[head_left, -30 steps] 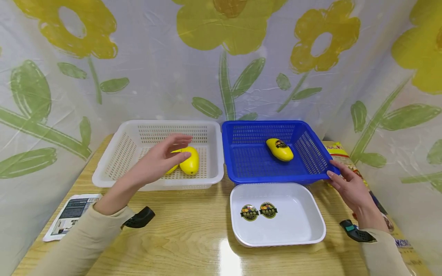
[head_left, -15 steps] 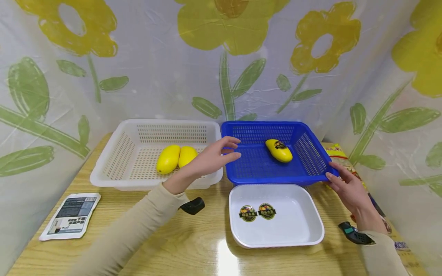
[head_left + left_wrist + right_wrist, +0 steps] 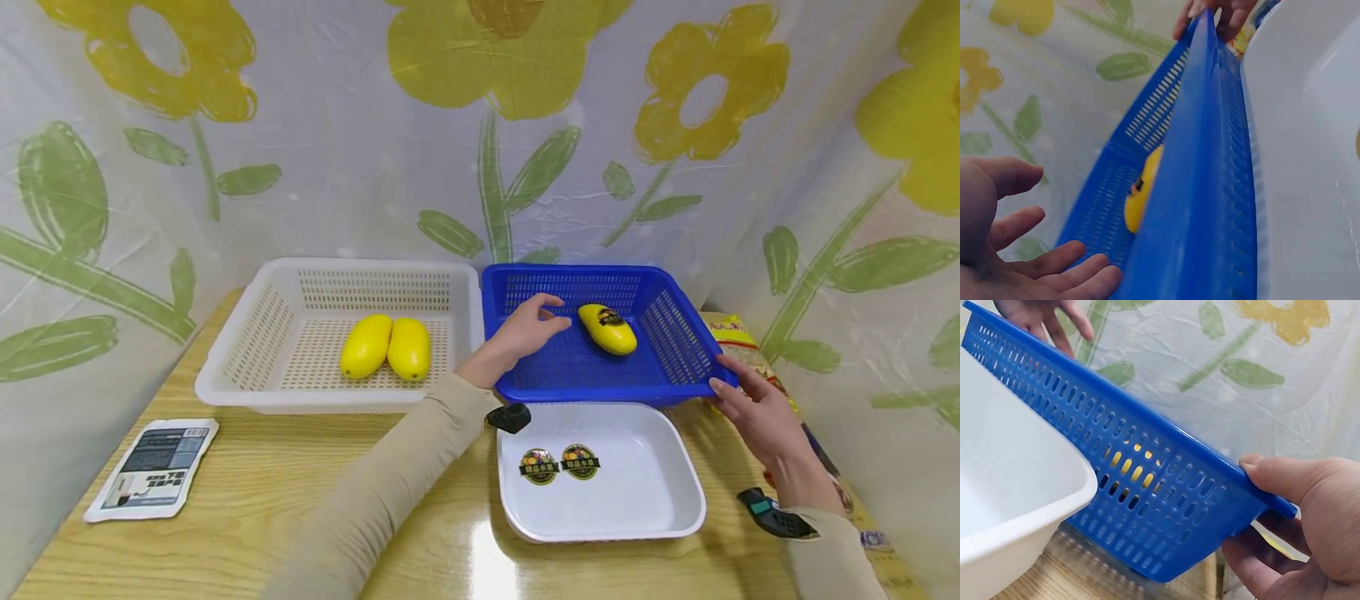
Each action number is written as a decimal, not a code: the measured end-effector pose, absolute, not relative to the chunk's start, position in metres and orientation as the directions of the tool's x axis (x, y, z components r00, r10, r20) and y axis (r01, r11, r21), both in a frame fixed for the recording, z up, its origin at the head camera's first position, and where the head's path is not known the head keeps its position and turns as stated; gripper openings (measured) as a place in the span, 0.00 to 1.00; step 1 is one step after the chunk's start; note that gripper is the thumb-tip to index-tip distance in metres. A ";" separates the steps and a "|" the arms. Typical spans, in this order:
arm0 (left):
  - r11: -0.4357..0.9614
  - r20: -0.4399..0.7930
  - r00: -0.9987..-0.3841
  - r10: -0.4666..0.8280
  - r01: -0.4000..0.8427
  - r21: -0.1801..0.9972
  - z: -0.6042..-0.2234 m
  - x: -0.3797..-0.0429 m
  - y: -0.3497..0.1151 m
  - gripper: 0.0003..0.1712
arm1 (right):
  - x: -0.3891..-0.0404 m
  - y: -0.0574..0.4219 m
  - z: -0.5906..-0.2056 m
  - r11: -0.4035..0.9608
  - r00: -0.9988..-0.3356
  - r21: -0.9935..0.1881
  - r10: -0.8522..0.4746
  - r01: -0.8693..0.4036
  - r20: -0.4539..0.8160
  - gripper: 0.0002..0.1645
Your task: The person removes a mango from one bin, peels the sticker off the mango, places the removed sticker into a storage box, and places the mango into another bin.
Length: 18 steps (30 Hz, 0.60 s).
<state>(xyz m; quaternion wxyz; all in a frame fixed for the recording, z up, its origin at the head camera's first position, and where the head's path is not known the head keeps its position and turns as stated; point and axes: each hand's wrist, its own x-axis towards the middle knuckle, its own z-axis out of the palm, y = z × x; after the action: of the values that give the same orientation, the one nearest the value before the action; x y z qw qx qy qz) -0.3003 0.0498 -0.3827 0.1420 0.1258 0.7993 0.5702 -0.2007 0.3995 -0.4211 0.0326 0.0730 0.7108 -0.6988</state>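
A yellow mango with a dark round sticker lies in the blue basket. Over the left half of that basket hovers my left hand, fingers loosely extended toward the mango and holding nothing. In the left wrist view the thumb and fingers are spread apart. My right hand grips the blue basket's front right corner; in the right wrist view the thumb presses on the rim and the fingers curl underneath. Two more mangoes, one on the left and one on the right, sit side by side in the white basket.
In front of the blue basket stands a white tray with two round stickers inside. A flat printed packet lies at the left of the wooden table. Colourful packaging lies along the right side, by a flower-patterned curtain.
My left hand has moved right, from above the mangoes in the white basket to over the blue basket, nearing the stickered mango. The right hand stays on the blue basket's corner.
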 end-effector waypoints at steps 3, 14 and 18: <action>0.312 -0.105 -0.933 0.344 0.008 0.950 -0.391 -0.308 0.059 0.26 | -0.200 0.399 -0.421 0.006 -0.987 -0.989 0.059 0.148 -0.148 0.47; 0.276 -0.141 -0.945 0.295 -0.057 0.960 -0.400 -0.329 0.080 0.28 | -0.201 0.398 -0.422 0.039 -0.987 -0.988 0.073 0.146 -0.143 0.47; 0.265 -0.175 -0.939 0.294 -0.096 0.959 -0.398 -0.330 0.089 0.28 | -0.201 0.399 -0.423 0.024 -0.987 -0.989 0.069 0.146 -0.145 0.47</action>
<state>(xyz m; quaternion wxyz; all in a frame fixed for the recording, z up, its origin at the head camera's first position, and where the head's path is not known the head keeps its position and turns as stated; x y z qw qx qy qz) -0.3295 0.0889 -0.3984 0.1618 0.0637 0.7788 0.6027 -0.2007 0.3987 -0.4231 0.0280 0.0752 0.7150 -0.6945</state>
